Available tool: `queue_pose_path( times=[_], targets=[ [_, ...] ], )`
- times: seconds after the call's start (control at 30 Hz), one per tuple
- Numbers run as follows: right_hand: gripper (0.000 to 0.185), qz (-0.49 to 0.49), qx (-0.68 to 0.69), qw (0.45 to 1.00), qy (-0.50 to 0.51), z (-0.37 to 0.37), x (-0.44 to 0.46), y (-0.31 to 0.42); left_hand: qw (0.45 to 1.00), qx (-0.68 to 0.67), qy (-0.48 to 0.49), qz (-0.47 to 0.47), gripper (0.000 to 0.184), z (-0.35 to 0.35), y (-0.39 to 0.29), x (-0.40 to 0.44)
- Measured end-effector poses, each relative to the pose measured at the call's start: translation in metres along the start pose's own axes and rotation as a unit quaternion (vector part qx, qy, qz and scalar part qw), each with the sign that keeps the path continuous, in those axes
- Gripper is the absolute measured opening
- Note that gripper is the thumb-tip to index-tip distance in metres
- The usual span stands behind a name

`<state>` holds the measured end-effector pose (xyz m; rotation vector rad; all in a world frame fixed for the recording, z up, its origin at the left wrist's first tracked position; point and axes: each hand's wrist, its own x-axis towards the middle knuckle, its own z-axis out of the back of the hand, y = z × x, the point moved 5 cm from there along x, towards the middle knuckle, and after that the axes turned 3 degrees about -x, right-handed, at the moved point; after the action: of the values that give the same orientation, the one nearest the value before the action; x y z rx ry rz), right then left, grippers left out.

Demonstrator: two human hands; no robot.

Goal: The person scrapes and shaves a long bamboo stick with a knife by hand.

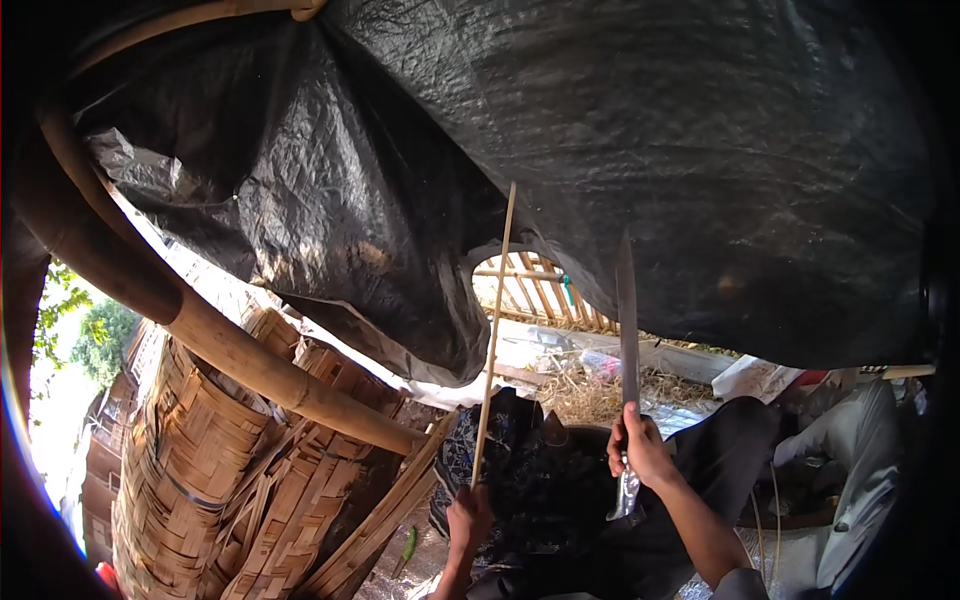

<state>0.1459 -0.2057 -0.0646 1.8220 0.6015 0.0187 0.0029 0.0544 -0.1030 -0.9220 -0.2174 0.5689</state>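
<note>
My left hand (468,516) is closed around the lower end of a thin bamboo strip (494,335), which stands nearly upright and leans slightly right at its top. My right hand (641,447) grips a long knife (627,320) with its blade pointing up. Below the fist, the knife's handle end shows, shiny and pale. Strip and blade are apart, roughly side by side. Dark patterned cloth (510,440) and my dark-trousered knee (735,430) lie behind and between the hands.
Black plastic sheeting (700,180) hangs low overhead. Rolled woven bamboo mats (190,460) stand at left, crossed by a thick bamboo pole (280,385). A person's grey-trousered leg (860,470) is at right. Straw (590,395) lies on the ground beyond; a green chili-like pod (408,545) lies below left.
</note>
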Motion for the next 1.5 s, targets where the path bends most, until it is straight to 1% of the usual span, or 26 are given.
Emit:
queue_pose_path(
  times=[0.03, 0.07, 0.1, 0.27, 0.33, 0.37, 0.47, 0.53, 0.6, 0.67, 0.73, 0.8, 0.83, 0.87, 0.93, 1.0, 1.07, 1.13, 1.2, 1.23, 1.27, 1.33, 1.4, 1.43, 1.47, 1.5],
  targets=[
    [0.054, 0.014, 0.0, 1.0, 0.005, -0.001, 0.001, 0.0, 0.992, 0.11, -0.049, -0.043, 0.036, -0.003, -0.001, -0.003],
    [0.054, -0.007, 0.005, 1.0, -0.007, -0.003, 0.001, -0.003, 0.967, 0.217, -0.099, -0.087, 0.044, -0.006, -0.004, -0.006],
    [0.054, -0.014, 0.02, 1.0, -0.003, -0.004, 0.0, -0.002, 0.962, 0.24, -0.114, -0.063, 0.047, -0.006, 0.004, -0.008],
    [0.055, -0.024, 0.089, 0.996, -0.002, -0.006, -0.008, 0.0, 0.972, 0.188, -0.12, -0.078, 0.032, 0.003, 0.014, -0.012],
    [0.055, -0.017, 0.085, 0.996, -0.009, -0.005, -0.013, 0.002, 0.985, 0.143, -0.094, -0.005, 0.03, 0.018, 0.03, -0.018],
    [0.055, -0.012, 0.084, 0.996, -0.019, -0.004, -0.015, 0.005, 0.988, 0.116, -0.099, -0.002, 0.021, 0.032, 0.024, -0.026],
    [0.055, -0.008, 0.075, 0.996, -0.042, -0.001, -0.024, 0.009, 0.991, 0.053, -0.125, 0.008, 0.014, 0.071, 0.036, -0.053],
    [0.055, 0.018, 0.056, 0.997, -0.051, 0.001, -0.028, 0.015, 0.988, 0.056, -0.145, -0.011, 0.015, 0.099, 0.043, -0.065],
    [0.055, 0.034, 0.014, 0.997, -0.07, 0.008, -0.027, 0.013, 0.985, -0.061, -0.159, 0.019, 0.015, 0.125, 0.031, -0.071],
    [0.056, 0.038, -0.015, 0.996, -0.085, 0.008, -0.031, 0.021, 0.98, -0.081, -0.181, 0.032, 0.017, 0.15, 0.007, -0.076],
    [0.056, 0.036, -0.027, 0.995, -0.084, 0.008, -0.031, 0.024, 0.993, -0.008, -0.107, 0.04, 0.022, 0.169, -0.024, -0.074],
    [0.057, 0.047, -0.045, 0.995, -0.072, 0.006, -0.029, 0.028, 0.99, -0.026, -0.133, -0.049, 0.032, 0.174, -0.058, -0.073],
    [0.057, 0.044, -0.056, 0.995, -0.074, 0.003, -0.03, 0.032, 0.99, -0.02, -0.129, -0.047, 0.036, 0.172, -0.063, -0.069],
    [0.057, 0.048, -0.055, 0.996, -0.054, 0.002, -0.028, 0.033, 0.992, -0.032, -0.116, -0.019, 0.032, 0.168, -0.079, -0.071],
    [0.057, 0.039, -0.065, 0.996, -0.039, -0.002, -0.029, 0.04, 0.992, -0.062, -0.073, -0.087, 0.023, 0.143, -0.093, -0.068],
    [0.06, 0.067, -0.098, 0.993, -0.014, -0.014, -0.031, 0.055, 0.995, -0.042, 0.067, -0.067, 0.016, 0.098, -0.079, -0.059],
    [0.058, 0.102, -0.122, 0.987, 0.013, -0.022, -0.033, 0.069, 0.958, 0.044, -0.017, -0.284, 0.017, 0.054, -0.05, -0.066],
    [0.058, 0.116, -0.13, 0.984, 0.027, -0.027, -0.036, 0.071, 0.989, 0.012, 0.098, -0.111, 0.02, 0.044, -0.069, -0.063],
    [0.058, 0.137, -0.15, 0.979, 0.029, -0.021, -0.035, 0.06, 0.989, 0.024, 0.101, -0.109, 0.02, 0.042, -0.071, -0.065],
    [0.06, 0.161, -0.18, 0.97, 0.024, -0.016, -0.035, 0.056, 0.992, -0.002, 0.081, -0.098, 0.021, 0.047, -0.076, -0.061],
    [0.06, 0.15, -0.175, 0.973, 0.02, -0.012, -0.036, 0.052, 0.994, -0.026, 0.061, -0.086, 0.022, 0.052, -0.08, -0.055],
    [0.062, 0.158, -0.172, 0.972, 0.02, -0.006, -0.043, 0.052, 0.99, -0.065, 0.128, -0.016, 0.029, 0.055, -0.099, -0.041],
    [0.063, 0.128, -0.144, 0.981, 0.029, -0.002, -0.049, 0.048, 0.971, -0.09, 0.218, 0.047, 0.035, 0.045, -0.089, -0.033],
    [0.063, 0.08, -0.122, 0.986, 0.081, -0.005, -0.052, 0.044, 0.952, -0.144, 0.26, 0.068, 0.04, 0.035, -0.084, -0.033],
    [0.062, 0.038, -0.098, 0.985, 0.134, -0.009, -0.054, 0.039, 0.931, -0.218, 0.279, 0.084, 0.04, 0.022, -0.074, -0.035],
    [0.061, 0.015, -0.088, 0.983, 0.162, -0.012, -0.057, 0.033, 0.935, -0.227, 0.249, 0.107, 0.04, 0.008, -0.057, -0.033]
  ],
)
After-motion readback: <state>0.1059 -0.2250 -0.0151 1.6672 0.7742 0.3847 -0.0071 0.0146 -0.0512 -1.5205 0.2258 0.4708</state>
